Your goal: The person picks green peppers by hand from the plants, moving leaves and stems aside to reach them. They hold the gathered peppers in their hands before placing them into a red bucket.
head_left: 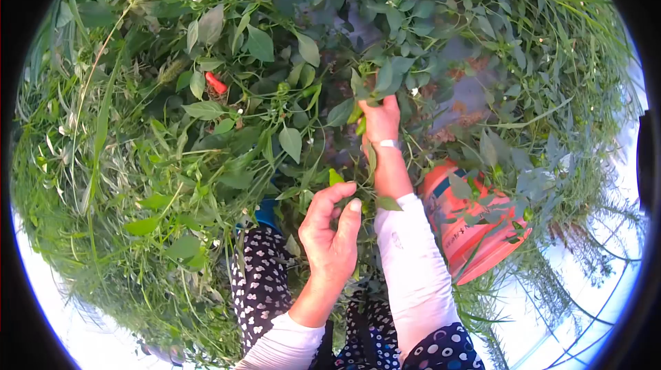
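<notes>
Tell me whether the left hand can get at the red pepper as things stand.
Probably yes. The red pepper hangs in plain sight up and left of the left hand. Only leaves lie between, so the hand would have to push through.

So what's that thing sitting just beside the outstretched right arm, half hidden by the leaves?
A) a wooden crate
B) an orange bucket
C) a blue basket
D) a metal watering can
B: an orange bucket shows among the leaves right beside the white-sleeved arm of the right hand, which reaches into the plant.
</notes>
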`<action>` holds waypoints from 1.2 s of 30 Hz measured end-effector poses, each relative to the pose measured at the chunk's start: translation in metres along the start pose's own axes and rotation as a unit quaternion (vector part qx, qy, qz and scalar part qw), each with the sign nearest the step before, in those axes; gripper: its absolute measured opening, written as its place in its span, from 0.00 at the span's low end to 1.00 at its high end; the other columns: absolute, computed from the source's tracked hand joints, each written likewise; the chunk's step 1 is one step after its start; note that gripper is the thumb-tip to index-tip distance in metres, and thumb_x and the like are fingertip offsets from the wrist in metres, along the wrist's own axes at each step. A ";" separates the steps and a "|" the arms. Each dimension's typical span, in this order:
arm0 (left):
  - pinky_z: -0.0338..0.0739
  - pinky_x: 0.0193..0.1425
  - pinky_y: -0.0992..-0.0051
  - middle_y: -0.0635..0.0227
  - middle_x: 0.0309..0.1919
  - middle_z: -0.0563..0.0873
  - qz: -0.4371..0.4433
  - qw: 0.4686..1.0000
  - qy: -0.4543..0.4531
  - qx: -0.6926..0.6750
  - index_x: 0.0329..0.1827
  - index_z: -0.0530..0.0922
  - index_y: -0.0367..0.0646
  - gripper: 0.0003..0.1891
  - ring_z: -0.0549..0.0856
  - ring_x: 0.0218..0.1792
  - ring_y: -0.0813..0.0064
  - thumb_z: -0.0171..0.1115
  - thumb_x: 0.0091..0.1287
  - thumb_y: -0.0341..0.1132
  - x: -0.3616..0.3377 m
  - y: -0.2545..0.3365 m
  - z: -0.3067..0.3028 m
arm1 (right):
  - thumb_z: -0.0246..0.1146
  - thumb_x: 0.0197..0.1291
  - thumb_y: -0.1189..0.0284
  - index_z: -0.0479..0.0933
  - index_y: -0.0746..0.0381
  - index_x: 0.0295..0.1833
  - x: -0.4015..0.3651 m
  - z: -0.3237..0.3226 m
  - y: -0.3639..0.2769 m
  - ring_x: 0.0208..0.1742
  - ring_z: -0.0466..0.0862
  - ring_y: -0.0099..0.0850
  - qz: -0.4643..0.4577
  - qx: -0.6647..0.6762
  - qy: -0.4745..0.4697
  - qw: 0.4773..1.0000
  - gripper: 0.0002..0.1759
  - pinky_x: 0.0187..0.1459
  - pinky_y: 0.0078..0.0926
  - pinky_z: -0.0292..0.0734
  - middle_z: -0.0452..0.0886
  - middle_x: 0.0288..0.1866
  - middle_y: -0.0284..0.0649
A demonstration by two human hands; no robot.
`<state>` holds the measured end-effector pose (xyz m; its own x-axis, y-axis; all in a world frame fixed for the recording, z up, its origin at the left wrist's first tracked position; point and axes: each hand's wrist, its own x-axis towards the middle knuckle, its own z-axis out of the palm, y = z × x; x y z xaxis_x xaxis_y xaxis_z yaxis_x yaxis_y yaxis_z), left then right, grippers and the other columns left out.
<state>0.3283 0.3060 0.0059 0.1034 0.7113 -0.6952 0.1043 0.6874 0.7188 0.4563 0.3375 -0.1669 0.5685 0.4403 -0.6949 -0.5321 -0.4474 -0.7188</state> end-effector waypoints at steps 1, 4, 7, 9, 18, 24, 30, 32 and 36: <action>0.69 0.51 0.82 0.70 0.44 0.81 -0.012 1.000 -0.012 -0.008 0.48 0.77 0.35 0.10 0.77 0.45 0.82 0.57 0.64 0.24 -0.001 0.000 -0.001 | 0.63 0.52 0.81 0.71 0.61 0.55 0.006 0.004 0.000 0.26 0.81 0.28 -0.008 0.111 -0.013 0.994 0.22 0.23 0.20 0.71 0.79 0.36 0.35; 0.69 0.52 0.82 0.71 0.44 0.81 -0.030 0.999 -0.008 -0.017 0.48 0.77 0.35 0.10 0.77 0.46 0.83 0.57 0.64 0.24 -0.001 0.000 -0.002 | 0.65 0.52 0.77 0.72 0.61 0.54 0.012 0.021 -0.032 0.27 0.81 0.31 0.061 0.162 -0.055 0.983 0.22 0.24 0.23 0.72 0.80 0.36 0.35; 0.71 0.34 0.86 0.71 0.38 0.80 0.013 1.000 0.014 0.006 0.46 0.78 0.38 0.10 0.75 0.30 0.88 0.60 0.62 0.26 0.002 -0.005 -0.003 | 0.66 0.54 0.70 0.72 0.60 0.55 0.011 0.023 -0.050 0.29 0.82 0.32 0.035 0.194 -0.139 0.970 0.22 0.26 0.24 0.73 0.80 0.43 0.37; 0.70 0.34 0.86 0.71 0.39 0.80 0.006 1.000 0.014 0.004 0.47 0.78 0.37 0.10 0.74 0.30 0.88 0.59 0.63 0.26 0.002 -0.003 -0.003 | 0.67 0.54 0.67 0.72 0.60 0.55 0.002 0.020 -0.059 0.31 0.82 0.31 0.020 0.198 -0.167 0.966 0.24 0.26 0.23 0.72 0.79 0.47 0.38; 0.67 0.56 0.80 0.68 0.43 0.82 -0.061 0.996 0.009 -0.068 0.48 0.77 0.36 0.10 0.77 0.47 0.81 0.56 0.66 0.28 0.003 0.006 0.000 | 0.62 0.59 0.64 0.72 0.55 0.50 -0.072 -0.022 -0.074 0.24 0.73 0.26 0.075 0.419 -0.253 0.869 0.15 0.24 0.20 0.65 0.76 0.51 0.43; 0.67 0.58 0.78 0.66 0.43 0.83 -0.045 0.997 0.004 -0.060 0.49 0.77 0.36 0.10 0.78 0.48 0.79 0.55 0.67 0.29 0.003 0.003 0.004 | 0.58 0.61 0.66 0.71 0.53 0.54 -0.113 -0.053 -0.068 0.23 0.71 0.26 0.151 0.524 -0.192 0.816 0.15 0.24 0.19 0.65 0.73 0.40 0.40; 0.69 0.55 0.80 0.66 0.43 0.83 -0.043 0.998 0.002 -0.050 0.49 0.77 0.36 0.10 0.79 0.46 0.79 0.55 0.67 0.29 0.003 0.000 0.007 | 0.58 0.56 0.72 0.64 0.56 0.66 -0.177 -0.078 -0.072 0.26 0.73 0.29 0.208 0.385 -0.168 0.883 0.29 0.22 0.19 0.69 0.75 0.38 0.52; 0.70 0.46 0.84 0.66 0.43 0.84 -0.053 0.998 0.007 -0.032 0.49 0.77 0.38 0.10 0.80 0.45 0.82 0.55 0.67 0.30 0.004 -0.004 0.007 | 0.59 0.54 0.72 0.64 0.60 0.64 -0.201 -0.105 -0.081 0.23 0.72 0.28 0.198 0.373 -0.203 0.883 0.30 0.19 0.20 0.67 0.75 0.37 0.52; 0.69 0.43 0.86 0.68 0.44 0.84 -0.051 0.999 0.002 0.010 0.50 0.78 0.42 0.11 0.81 0.46 0.83 0.56 0.68 0.36 0.002 -0.006 0.009 | 0.63 0.50 0.70 0.69 0.62 0.56 -0.259 -0.214 -0.123 0.20 0.71 0.26 0.073 0.281 -0.065 0.955 0.25 0.14 0.20 0.65 0.73 0.28 0.44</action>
<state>0.3366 0.3017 0.0002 0.0869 0.6378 -0.7653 0.1345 0.7537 0.6434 0.5085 0.1120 0.1056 0.3997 0.5144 -0.7587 -0.8730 -0.0389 -0.4862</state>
